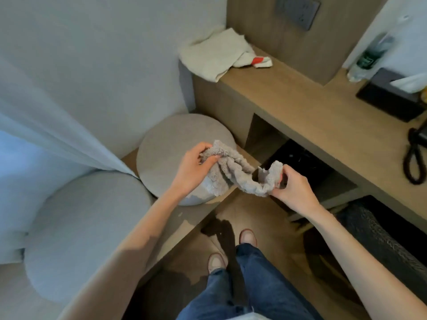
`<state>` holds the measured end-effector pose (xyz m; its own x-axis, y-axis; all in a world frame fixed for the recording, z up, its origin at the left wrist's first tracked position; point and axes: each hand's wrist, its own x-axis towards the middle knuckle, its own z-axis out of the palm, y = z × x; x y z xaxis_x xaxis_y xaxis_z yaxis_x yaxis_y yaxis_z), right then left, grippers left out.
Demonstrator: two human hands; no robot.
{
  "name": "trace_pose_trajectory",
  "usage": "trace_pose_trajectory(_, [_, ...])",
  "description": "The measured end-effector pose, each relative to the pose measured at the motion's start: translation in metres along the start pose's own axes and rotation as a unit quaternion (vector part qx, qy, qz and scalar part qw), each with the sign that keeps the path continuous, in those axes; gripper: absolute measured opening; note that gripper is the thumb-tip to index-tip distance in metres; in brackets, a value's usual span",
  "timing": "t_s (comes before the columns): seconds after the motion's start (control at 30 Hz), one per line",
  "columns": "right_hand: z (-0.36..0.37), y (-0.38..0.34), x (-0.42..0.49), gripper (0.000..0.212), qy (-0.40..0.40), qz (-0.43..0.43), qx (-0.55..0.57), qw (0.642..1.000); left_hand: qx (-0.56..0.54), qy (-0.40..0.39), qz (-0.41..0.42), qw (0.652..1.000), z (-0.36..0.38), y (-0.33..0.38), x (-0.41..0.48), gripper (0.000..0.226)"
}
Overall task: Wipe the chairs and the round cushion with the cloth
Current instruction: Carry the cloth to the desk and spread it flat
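Looking down past my jeans [249, 285], I see both hands holding the grey cloth [233, 172] just above the near edge of the round cushion [171, 148]. The left hand [196, 167] curls its fingers round one bunched end. The right hand [293, 188], right of the cushion, pinches the other end, and the cloth sags between them. A pale padded chair [87, 227] sits left of the cushion. Beyond the cushion a white towel [215, 54] lies on the wooden desk [312, 116]. Far right of the cushion, a dark tissue box [390, 98] has a white tissue [409, 83] sticking out.
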<state>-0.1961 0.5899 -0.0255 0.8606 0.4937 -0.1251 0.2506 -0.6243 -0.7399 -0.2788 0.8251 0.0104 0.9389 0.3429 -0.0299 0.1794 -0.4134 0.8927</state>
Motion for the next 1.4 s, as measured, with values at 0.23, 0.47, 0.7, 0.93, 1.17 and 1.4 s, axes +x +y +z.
trace_pose_trajectory(0.23, [-0.062, 0.025, -0.048, 0.04, -0.008, 0.064, 0.062, 0.996, 0.081, -0.233, 0.144, 0.958, 0.068, 0.07, 0.011, 0.017])
trace_pose_trajectory(0.47, [-0.132, 0.047, -0.1, 0.031, 0.061, -0.007, 0.181, 0.982, 0.151, -0.332, 0.273, 0.89, 0.153, 0.141, 0.01, 0.019])
trace_pose_trajectory(0.7, [-0.215, 0.102, -0.173, 0.013, 0.106, 0.001, 0.141, 0.984, 0.211, -0.334, 0.364, 0.843, 0.237, 0.209, -0.009, 0.01])
trace_pose_trajectory(0.93, [-0.283, 0.15, -0.235, 0.03, 0.141, 0.046, 0.144, 0.978, 0.218, -0.355, 0.383, 0.824, 0.321, 0.258, -0.031, 0.027])
trace_pose_trajectory(1.17, [-0.341, 0.2, -0.267, 0.015, 0.099, 0.123, 0.064, 0.985, 0.184, -0.381, 0.391, 0.817, 0.385, 0.304, -0.025, 0.039])
trace_pose_trajectory(1.4, [-0.398, 0.256, -0.27, 0.028, 0.167, 0.19, 0.016, 0.967, 0.163, -0.412, 0.401, 0.802, 0.453, 0.327, 0.023, 0.052])
